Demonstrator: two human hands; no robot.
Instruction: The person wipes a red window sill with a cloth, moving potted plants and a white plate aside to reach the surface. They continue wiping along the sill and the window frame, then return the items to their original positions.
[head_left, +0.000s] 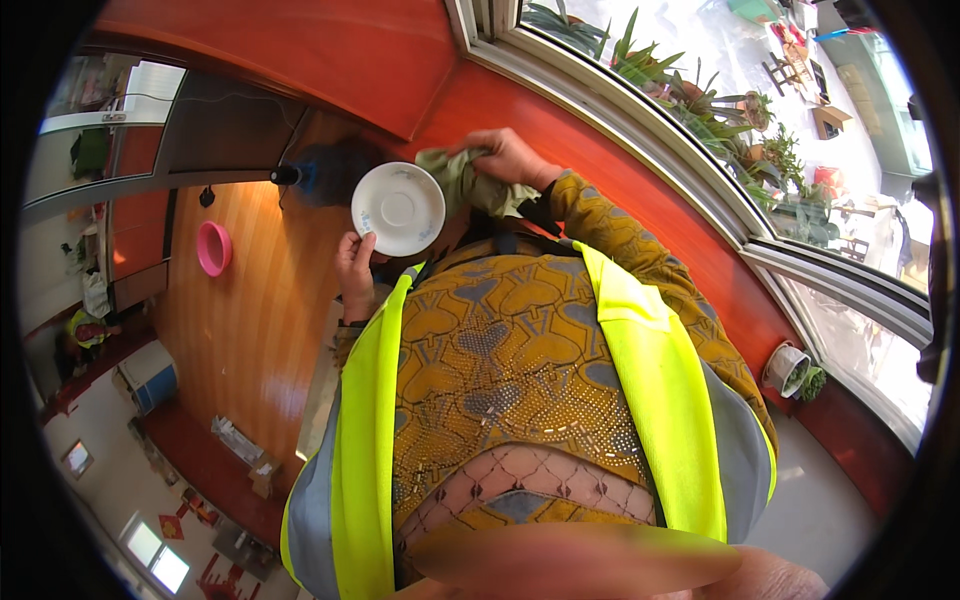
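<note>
My left hand (355, 271) grips the lower left rim of a white saucer (420, 214), thumb on its face. The saucer has a ring in the centre and small blue floral prints near the edge. Its face is turned up towards me. A crumpled pale green cloth (480, 187) is bunched in my right hand (506, 156), just right of the saucer. The cloth's left end comes close to the saucer's upper right rim; I cannot tell whether they touch. Both hands are in front of my chest, beside a red panel (495, 101).
A window frame (637, 124) runs along the right, with potted plants (690, 101) beyond the glass. A small white pot (786, 369) stands on the sill. On the left, a pink basin (214, 249) rests on the wooden floor (240, 330). A person in a yellow vest (88, 330) is farther off.
</note>
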